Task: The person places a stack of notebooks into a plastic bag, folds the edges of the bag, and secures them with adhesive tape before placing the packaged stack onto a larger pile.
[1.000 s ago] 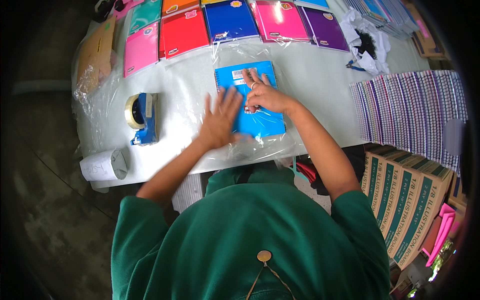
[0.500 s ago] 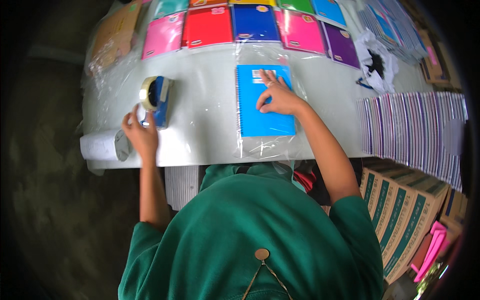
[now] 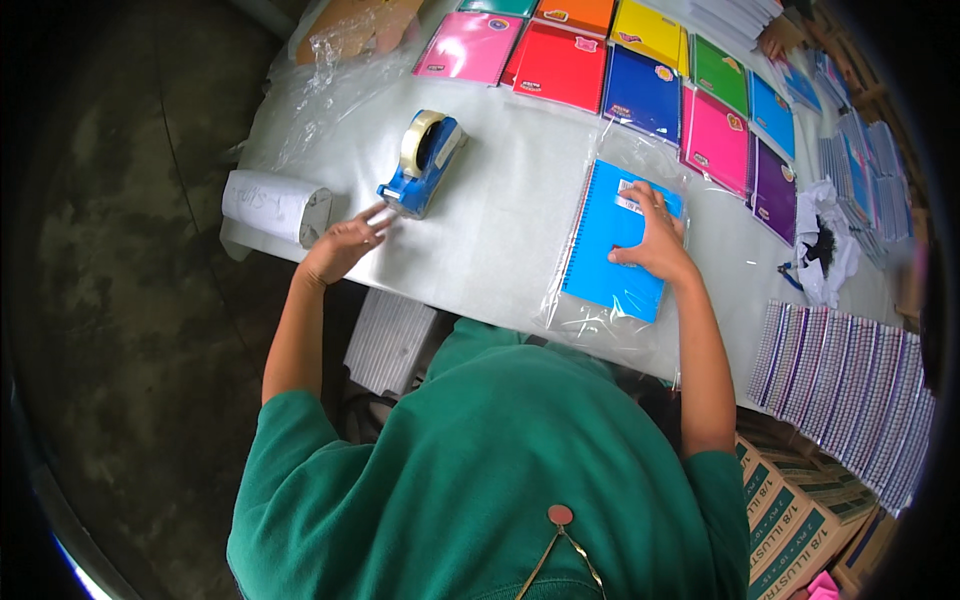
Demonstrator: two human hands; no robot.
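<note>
A blue spiral notebook (image 3: pixel 598 262) lies inside a clear plastic sleeve (image 3: pixel 572 318) near the table's front edge. On top of it rests my right hand (image 3: pixel 655 237), fingers and thumb spread over the cover and a white label. To the left stands a blue tape dispenser (image 3: pixel 436 172) carrying a roll of clear tape (image 3: pixel 417 140). Just below its cutting end is my left hand (image 3: pixel 350 243), open with the fingers apart. Whether a strip of tape clings to those fingertips is too small to tell.
Rows of colourful notebooks (image 3: pixel 560 65) line the table's far side. A white wrapped bundle (image 3: pixel 275 207) sits at the left edge, near loose clear plastic (image 3: pixel 335 75). At right are a stack of notebooks (image 3: pixel 840 385), a white bag (image 3: pixel 828 240) and cardboard boxes (image 3: pixel 800 520).
The view has turned, so the table now slants down to the right. My left hand has drawn back slightly from the dispenser. My right hand stays on the notebook, with its thumb and fingers wider apart.
</note>
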